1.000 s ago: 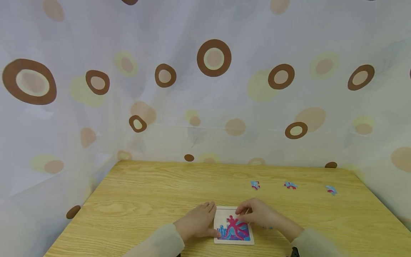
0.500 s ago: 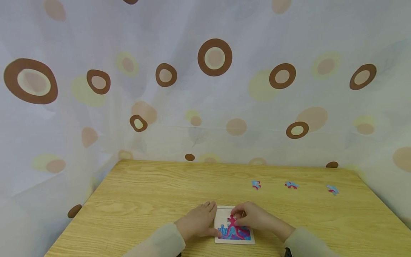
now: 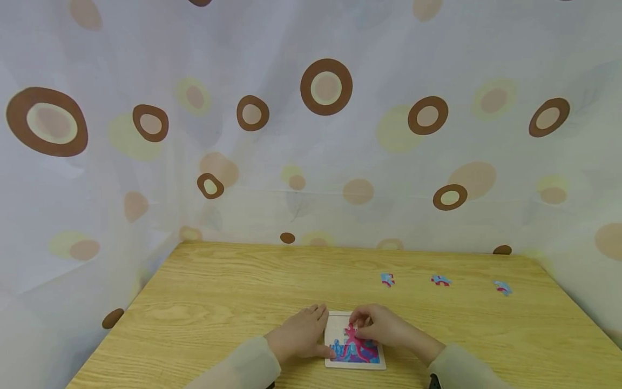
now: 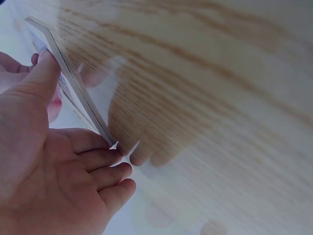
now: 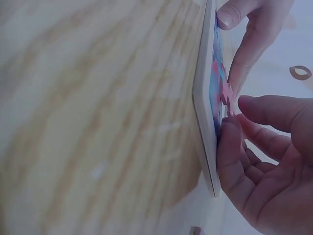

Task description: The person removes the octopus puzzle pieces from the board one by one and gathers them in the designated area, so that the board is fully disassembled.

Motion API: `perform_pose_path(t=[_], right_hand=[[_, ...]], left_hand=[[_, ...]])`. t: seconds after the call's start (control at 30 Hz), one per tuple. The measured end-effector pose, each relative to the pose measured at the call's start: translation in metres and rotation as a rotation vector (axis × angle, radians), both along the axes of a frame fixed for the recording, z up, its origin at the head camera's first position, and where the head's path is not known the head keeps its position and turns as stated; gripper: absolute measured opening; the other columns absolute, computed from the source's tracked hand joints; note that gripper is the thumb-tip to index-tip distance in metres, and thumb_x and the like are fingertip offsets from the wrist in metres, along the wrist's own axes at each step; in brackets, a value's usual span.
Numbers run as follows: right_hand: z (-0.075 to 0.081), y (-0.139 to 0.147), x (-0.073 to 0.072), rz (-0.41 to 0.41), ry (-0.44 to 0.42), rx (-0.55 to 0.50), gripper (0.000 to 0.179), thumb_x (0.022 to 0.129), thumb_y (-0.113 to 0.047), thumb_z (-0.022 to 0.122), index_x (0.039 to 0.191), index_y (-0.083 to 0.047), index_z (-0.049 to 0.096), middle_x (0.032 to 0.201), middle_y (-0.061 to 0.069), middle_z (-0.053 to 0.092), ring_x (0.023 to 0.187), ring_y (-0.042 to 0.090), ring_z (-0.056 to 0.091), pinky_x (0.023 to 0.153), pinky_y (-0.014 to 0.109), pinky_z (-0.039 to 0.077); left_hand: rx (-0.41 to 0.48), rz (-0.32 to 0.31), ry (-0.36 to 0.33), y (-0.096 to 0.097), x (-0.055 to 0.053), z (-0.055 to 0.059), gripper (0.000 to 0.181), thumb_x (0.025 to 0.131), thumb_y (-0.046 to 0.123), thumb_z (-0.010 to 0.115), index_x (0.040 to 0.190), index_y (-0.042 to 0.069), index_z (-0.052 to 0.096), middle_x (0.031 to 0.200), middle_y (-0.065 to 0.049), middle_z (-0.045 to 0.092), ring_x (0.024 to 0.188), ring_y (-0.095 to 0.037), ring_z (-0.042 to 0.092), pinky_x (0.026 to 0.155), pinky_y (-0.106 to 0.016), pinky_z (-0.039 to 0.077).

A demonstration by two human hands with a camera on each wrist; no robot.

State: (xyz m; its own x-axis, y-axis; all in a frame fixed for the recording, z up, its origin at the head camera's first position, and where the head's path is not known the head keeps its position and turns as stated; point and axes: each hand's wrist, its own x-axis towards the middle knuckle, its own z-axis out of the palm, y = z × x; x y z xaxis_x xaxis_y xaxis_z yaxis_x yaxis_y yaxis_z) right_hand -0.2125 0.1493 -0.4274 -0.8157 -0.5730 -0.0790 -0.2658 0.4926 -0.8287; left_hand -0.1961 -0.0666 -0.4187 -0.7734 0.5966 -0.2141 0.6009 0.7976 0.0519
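Puzzle piece (image 3: 350, 333), knob toward twelve o'clock, long axis unclear, fills the narrow pinching grip of the right hand (image 3: 383, 326); left hand (image 3: 302, 330), fingers extended, touches the tray (image 3: 335, 324) at nine o'clock.

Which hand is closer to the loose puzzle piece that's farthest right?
Right. The right hand is over the puzzle board, left of that loose puzzle piece; the left hand is farther left, at the board's left edge.

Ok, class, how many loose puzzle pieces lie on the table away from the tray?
3, across the far right part of the table: the left piece, the middle piece, the right piece. More may be hidden beneath the right arm.
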Motion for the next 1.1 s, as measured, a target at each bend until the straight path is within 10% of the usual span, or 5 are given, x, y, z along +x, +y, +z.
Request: perform_pose_path(t=[0.67,1.1], right_hand=[[0.006,0.015,0.001,-0.089,-0.142,-0.183,0.008,0.09,-0.006,0.058,0.095,0.001,0.058,0.071,0.005,0.055,0.061,0.016,0.052,0.052,0.027,0.051],[0.017,0.077,-0.003,-0.125,-0.134,-0.232,0.025,0.093,-0.012,0.055,0.106,0.009,0.054,0.079,0.01,0.059,0.061,0.018,0.053,0.055,0.029,0.05]], left_hand=[[-0.022,0.004,-0.005,0.002,0.0,0.003,0.085,0.082,0.062,0.05,0.141,0.003,0.035,0.145,-0.008,0.032,0.132,-0.021,0.029,0.106,-0.029,0.027],[-0.017,0.02,-0.037,0.003,0.001,0.003,0.085,0.082,0.06,0.051,0.143,0.004,0.032,0.146,-0.008,0.03,0.133,-0.021,0.026,0.107,-0.03,0.024]])
